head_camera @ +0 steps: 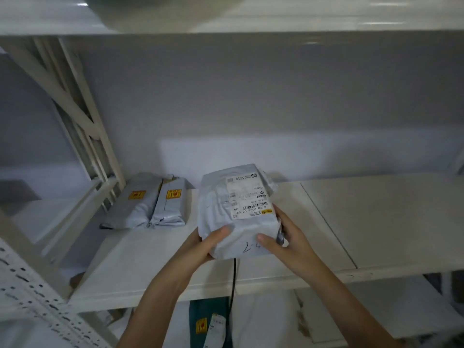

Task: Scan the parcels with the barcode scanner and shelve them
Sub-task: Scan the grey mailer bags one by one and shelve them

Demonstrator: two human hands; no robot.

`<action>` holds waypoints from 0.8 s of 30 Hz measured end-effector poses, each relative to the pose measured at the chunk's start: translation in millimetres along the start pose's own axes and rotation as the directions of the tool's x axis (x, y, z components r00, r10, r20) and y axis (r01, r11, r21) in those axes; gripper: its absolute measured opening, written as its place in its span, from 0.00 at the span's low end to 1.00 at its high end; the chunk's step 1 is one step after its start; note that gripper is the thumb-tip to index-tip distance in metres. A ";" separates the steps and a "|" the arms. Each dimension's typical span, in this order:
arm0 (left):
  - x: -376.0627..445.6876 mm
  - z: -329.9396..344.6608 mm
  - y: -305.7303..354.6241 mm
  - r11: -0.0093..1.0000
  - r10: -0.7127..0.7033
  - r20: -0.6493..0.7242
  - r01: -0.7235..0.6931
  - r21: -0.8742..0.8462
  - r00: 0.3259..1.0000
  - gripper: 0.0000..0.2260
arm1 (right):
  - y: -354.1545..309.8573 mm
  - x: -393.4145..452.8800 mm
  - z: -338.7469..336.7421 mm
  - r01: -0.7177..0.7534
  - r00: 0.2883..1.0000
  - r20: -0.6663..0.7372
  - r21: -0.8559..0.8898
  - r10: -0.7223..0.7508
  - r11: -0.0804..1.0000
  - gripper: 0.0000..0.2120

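Note:
A grey plastic-wrapped parcel point(221, 209) with a white barcode label and a handwritten "2-4" sits on the white shelf board point(376, 222). My left hand point(208, 243) grips its near left corner, thumb on top. My right hand point(283, 237) grips its near right side, thumb on the wrap. A dark object, perhaps the scanner point(280, 236), is tucked between my right palm and the parcel; a black cable point(233, 285) hangs down from below it.
Two grey parcels point(150, 204) with yellow stickers lie side by side at the shelf's left, against the white upright frame point(82, 136). Another shelf board point(226, 18) runs overhead. More packages point(208, 325) lie on the level below.

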State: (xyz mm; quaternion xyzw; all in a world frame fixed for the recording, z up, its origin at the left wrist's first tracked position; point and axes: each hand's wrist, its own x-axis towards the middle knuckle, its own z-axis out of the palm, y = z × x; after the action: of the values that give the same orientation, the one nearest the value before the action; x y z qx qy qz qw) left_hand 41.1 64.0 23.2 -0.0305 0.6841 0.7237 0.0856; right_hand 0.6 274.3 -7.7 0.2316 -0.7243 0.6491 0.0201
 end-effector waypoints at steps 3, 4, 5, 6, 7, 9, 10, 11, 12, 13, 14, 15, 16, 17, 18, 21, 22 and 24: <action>-21.1 39.0 -2.3 0.992 0.084 -0.009 -0.083 0.095 0.996 0.31 | -12.0 -23.6 -21.7 0.013 0.999 -0.034 -0.001 -0.013 1.000 0.22; -26.8 50.1 -3.5 0.988 0.114 -0.056 -0.107 0.110 0.992 0.31 | -16.4 -30.7 -28.4 0.012 0.999 -0.039 0.003 -0.012 1.000 0.21; -31.7 59.6 -4.2 0.984 0.148 -0.115 -0.135 0.116 0.982 0.30 | -21.4 -36.8 -34.4 0.014 0.999 -0.044 0.002 -0.014 1.000 0.20; -36.7 68.0 -3.9 0.978 0.192 -0.154 -0.175 0.114 0.969 0.27 | -26.3 -42.1 -39.5 0.021 0.999 -0.048 0.001 -0.021 1.000 0.20; -41.5 75.1 -3.2 0.969 0.236 -0.172 -0.219 0.112 0.956 0.24 | -31.3 -46.7 -44.0 0.029 0.998 -0.049 0.001 -0.028 1.000 0.21; -51.7 86.3 0.8 0.950 0.307 -0.175 -0.289 0.120 0.935 0.18 | -42.2 -54.9 -51.2 0.045 0.998 -0.054 0.003 -0.045 0.999 0.21; -56.7 90.7 4.0 0.941 0.332 -0.175 -0.313 0.124 0.927 0.16 | -47.9 -59.0 -53.8 0.057 0.997 -0.057 0.000 -0.057 0.998 0.20; -61.2 94.3 7.5 0.935 0.351 -0.172 -0.332 0.127 0.921 0.16 | -53.6 -63.0 -55.9 0.067 0.996 -0.062 -0.003 -0.067 0.998 0.20; -65.3 97.1 10.8 0.929 0.366 -0.163 -0.348 0.127 0.916 0.16 | -59.5 -67.2 -57.7 0.074 0.995 -0.068 -0.005 -0.074 0.997 0.21; -69.3 99.2 14.7 0.924 0.378 -0.152 -0.361 0.127 0.913 0.16 | -65.2 -71.1 -58.9 0.081 0.994 -0.076 -0.008 -0.081 0.997 0.21; -73.1 100.7 19.0 0.918 0.391 -0.140 -0.375 0.130 0.909 0.17 | -70.4 -75.0 -59.6 0.087 0.993 -0.085 -0.012 -0.087 0.996 0.21; -76.5 101.4 23.1 0.911 0.406 -0.133 -0.390 0.135 0.904 0.18 | -75.8 -78.6 -59.4 0.092 0.991 -0.095 -0.016 -0.093 0.996 0.22; -79.8 101.4 26.7 0.903 0.423 -0.124 -0.406 0.140 0.898 0.18 | -81.2 -82.2 -58.5 0.098 0.989 -0.108 -0.019 -0.099 0.995 0.22; -83.1 101.3 30.3 0.895 0.438 -0.114 -0.421 0.145 0.892 0.16 | -86.9 -85.9 -56.8 0.103 0.987 -0.124 -0.019 -0.105 0.994 0.22; -86.5 101.5 33.6 0.889 0.450 -0.098 -0.435 0.145 0.887 0.14 | -92.6 -89.5 -55.0 0.105 0.984 -0.142 -0.020 -0.107 0.994 0.22; -96.9 100.3 39.9 0.880 0.468 -0.059 -0.458 0.130 0.882 0.14 | -111.4 -101.0 -48.8 0.105 0.976 -0.185 -0.048 -0.112 0.993 0.21; -100.5 99.7 41.3 0.880 0.468 -0.049 -0.459 0.123 0.883 0.14 | -117.1 -105.0 -46.8 0.103 0.973 -0.200 -0.063 -0.114 0.993 0.20; -105.7 98.0 43.5 0.879 0.470 -0.026 -0.465 0.107 0.882 0.15 | -126.8 -113.1 -44.0 0.094 0.964 -0.241 -0.088 -0.113 0.992 0.20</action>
State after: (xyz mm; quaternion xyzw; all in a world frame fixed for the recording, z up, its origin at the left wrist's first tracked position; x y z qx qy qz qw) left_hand 145.0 150.7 89.2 0.1212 0.7077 0.6876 -0.1076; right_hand 135.4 344.7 80.0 0.1863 -0.7272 0.6429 0.1521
